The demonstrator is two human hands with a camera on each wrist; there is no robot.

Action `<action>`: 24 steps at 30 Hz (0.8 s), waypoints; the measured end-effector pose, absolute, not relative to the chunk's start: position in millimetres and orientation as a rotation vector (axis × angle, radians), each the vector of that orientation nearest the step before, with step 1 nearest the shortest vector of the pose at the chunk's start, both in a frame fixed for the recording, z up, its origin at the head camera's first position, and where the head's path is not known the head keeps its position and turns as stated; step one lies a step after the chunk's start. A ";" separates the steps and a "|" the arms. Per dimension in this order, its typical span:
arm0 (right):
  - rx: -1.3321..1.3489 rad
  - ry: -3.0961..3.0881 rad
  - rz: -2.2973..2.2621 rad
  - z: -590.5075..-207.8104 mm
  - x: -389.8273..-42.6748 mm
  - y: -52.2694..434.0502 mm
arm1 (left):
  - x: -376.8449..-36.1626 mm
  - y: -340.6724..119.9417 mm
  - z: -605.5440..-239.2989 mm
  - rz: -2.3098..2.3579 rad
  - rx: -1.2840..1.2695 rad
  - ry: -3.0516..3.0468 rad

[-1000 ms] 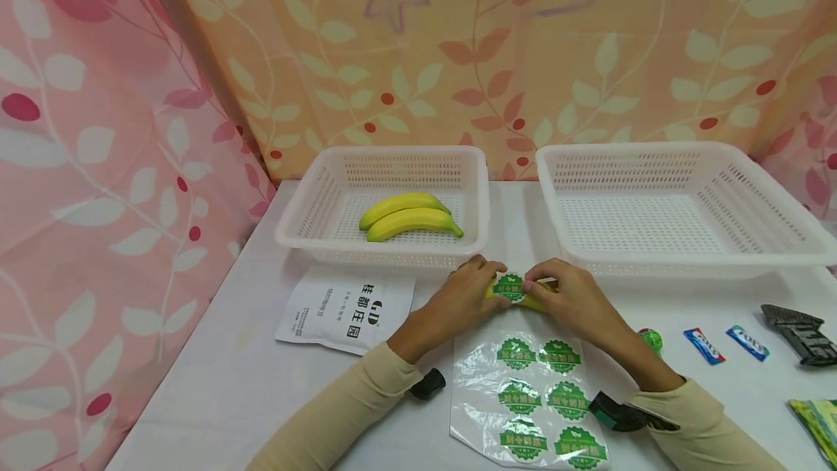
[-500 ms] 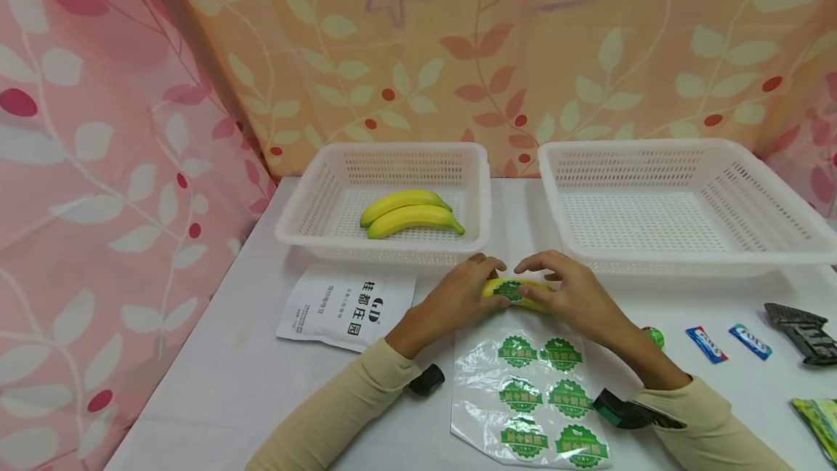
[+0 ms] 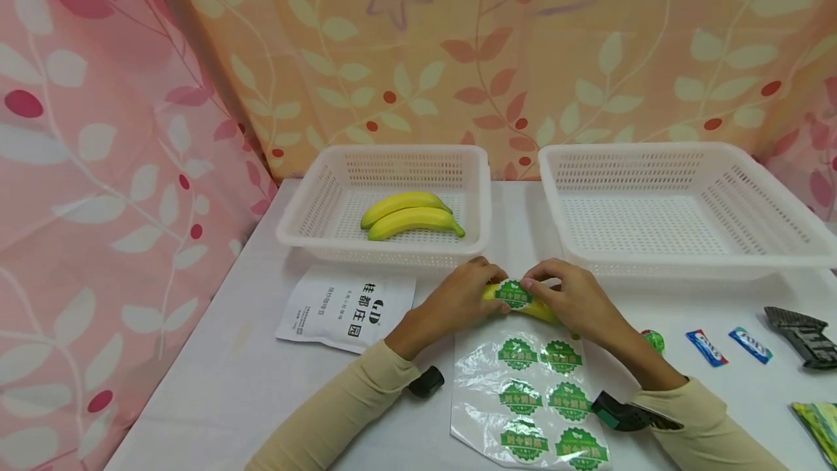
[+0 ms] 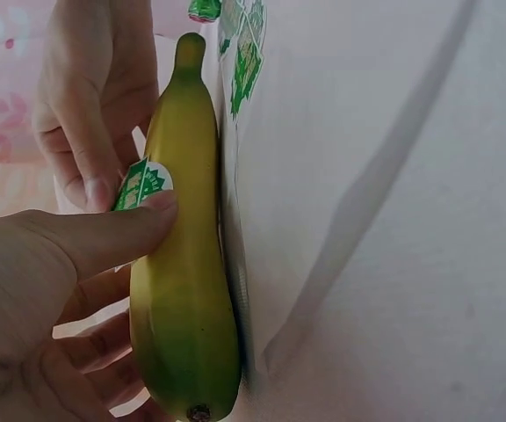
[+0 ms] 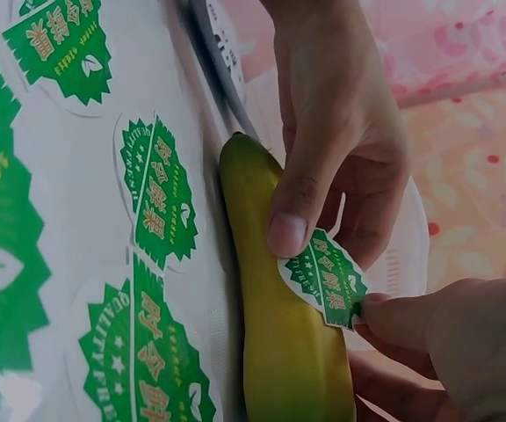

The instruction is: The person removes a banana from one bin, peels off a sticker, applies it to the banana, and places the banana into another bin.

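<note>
A yellow banana (image 3: 539, 311) with a green stem lies between the two hands, just above the sticker sheet (image 3: 476, 398). My left hand (image 3: 461, 295) holds it around one end; the thumb presses one edge of a green-and-white round sticker (image 5: 323, 274) onto the peel. Thumb and forefinger of my right hand (image 3: 575, 302) pinch the opposite edge of this sticker, which stands lifted off the banana in the right wrist view. In the left wrist view the banana (image 4: 183, 290) hides part of the left fingers, and the thumb covers some of the sticker.
Two bananas (image 3: 415, 222) lie in the left white basket (image 3: 386, 246); another white basket (image 3: 693, 260) stands right. A white pouch (image 3: 349, 311) is left of the hands. Rightward lie a green candy (image 3: 652, 340), small wrapped packets (image 3: 706, 347), a black object (image 3: 803, 339) and a green-yellow packet (image 3: 817, 420).
Half a second ago the right fingers were spread and the sticker lay flatter on the banana; now they pinch its edge. The banana's right end has swung toward the person. The left hand barely moved.
</note>
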State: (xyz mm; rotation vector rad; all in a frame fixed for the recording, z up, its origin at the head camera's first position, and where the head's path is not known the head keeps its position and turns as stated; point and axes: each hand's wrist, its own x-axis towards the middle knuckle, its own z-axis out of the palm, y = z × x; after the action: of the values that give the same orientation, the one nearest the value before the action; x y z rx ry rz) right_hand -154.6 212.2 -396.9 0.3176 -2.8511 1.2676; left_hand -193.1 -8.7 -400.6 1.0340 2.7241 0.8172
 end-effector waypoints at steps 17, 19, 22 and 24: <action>0.345 -2.857 1.262 -401.8 -157.9 213.1 | -193.9 -9.4 -400.8 0.833 1.019 2.708; 0.345 -2.858 1.268 -401.2 -158.2 213.1 | -193.7 -9.6 -399.8 0.838 1.017 2.708; 0.343 -2.865 1.264 -401.1 -158.3 212.6 | -193.3 -9.8 -398.8 0.837 1.021 2.711; 0.341 -2.872 1.266 -401.6 -158.2 212.3 | -193.1 -9.7 -398.9 0.835 1.026 2.715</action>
State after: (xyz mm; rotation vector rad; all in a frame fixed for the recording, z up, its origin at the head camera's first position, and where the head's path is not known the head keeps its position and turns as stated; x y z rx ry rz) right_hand -158.2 212.3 -401.6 0.3408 -2.8722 1.2658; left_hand -193.1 -9.7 -398.9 1.0257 2.7150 0.8354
